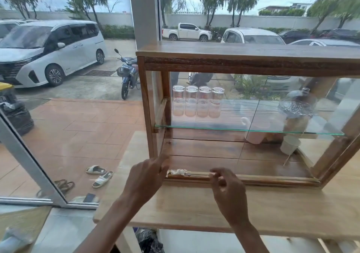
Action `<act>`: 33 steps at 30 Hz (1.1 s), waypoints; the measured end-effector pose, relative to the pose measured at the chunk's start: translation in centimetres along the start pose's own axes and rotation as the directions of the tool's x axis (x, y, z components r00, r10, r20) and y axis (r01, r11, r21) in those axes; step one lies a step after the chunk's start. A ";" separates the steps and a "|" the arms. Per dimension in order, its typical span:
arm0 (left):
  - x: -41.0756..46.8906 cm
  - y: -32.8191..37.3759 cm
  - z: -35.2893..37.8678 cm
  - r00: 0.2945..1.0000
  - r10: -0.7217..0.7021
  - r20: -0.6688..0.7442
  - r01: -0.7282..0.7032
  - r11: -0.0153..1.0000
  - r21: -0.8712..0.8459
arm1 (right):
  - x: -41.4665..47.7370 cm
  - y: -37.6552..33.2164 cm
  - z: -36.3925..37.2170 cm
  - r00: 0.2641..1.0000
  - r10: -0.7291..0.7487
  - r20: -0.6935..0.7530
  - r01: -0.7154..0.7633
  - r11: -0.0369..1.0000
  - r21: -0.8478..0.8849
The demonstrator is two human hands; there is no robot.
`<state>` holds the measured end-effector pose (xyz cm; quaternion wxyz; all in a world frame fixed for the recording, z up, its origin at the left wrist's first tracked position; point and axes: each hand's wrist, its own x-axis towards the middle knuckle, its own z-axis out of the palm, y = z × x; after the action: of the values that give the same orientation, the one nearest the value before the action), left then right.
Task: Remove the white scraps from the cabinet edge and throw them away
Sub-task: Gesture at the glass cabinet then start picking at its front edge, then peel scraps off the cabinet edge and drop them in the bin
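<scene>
A wooden cabinet (233,58) with glass sides stands open-fronted on a wooden counter. White scraps (178,172) lie crumpled in the track along its bottom front edge (263,180), near the left corner. My left hand (146,177) rests at that left corner, fingers stretched toward the scraps and just touching their left end. My right hand (228,186) is a little to the right of the scraps, fingers curled and pinched over the track; whether a thin white strip sits between them is unclear.
On the glass shelf (214,128) stand several upturned glasses (197,101) and a glass dome (297,104). A mug and a white cup (289,144) sit lower right. A black rubbish bag (148,241) shows under the counter (272,213). Window glass is at left.
</scene>
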<state>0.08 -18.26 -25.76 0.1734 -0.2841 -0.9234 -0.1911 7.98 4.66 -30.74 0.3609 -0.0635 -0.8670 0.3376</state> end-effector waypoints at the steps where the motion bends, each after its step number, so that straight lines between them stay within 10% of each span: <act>1: -0.8 -0.6 1.2 0.998 -0.051 0.042 0.050 0.999 0.006 | -0.5 0.1 1.1 0.997 0.016 0.075 -0.014 1.000 -0.025; 33: -1.5 -2.2 8.0 0.955 -0.287 0.074 0.291 0.956 -0.046 | 2.3 -3.9 6.1 0.835 0.131 0.534 0.277 0.738 -0.615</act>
<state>-1.74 -17.07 -33.90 0.1047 -0.1570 -0.9545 -0.2309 2.72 -0.80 -30.11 0.0651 -0.0543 -0.9964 -0.0085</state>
